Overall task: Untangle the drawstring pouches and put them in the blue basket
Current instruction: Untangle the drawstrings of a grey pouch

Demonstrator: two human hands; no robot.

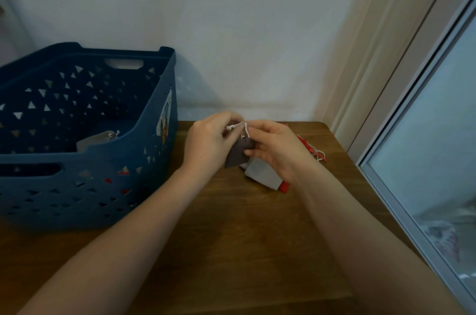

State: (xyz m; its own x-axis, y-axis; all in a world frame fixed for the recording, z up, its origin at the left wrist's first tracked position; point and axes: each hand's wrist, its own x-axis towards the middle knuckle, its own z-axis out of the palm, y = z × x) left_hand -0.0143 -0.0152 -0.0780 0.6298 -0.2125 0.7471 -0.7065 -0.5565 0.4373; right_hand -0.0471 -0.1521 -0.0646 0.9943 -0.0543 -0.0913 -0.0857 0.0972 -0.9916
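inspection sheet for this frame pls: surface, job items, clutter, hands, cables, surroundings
Surface: wooden table, bare wood in front.
Job's things: blue basket on the table's left, a grey pouch inside it; dark pouch held up, its white string pinched; light grey pouch and red pouch under the right hand.
Clutter: nothing seen.
Hands: left hand pinches the string; right hand pinches the string and dark pouch.
Cables: nothing seen.
Surroundings: white wall behind, window on the right.

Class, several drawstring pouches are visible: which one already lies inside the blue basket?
The grey pouch on the blue basket floor; the dark one is held, the others lie on the table.
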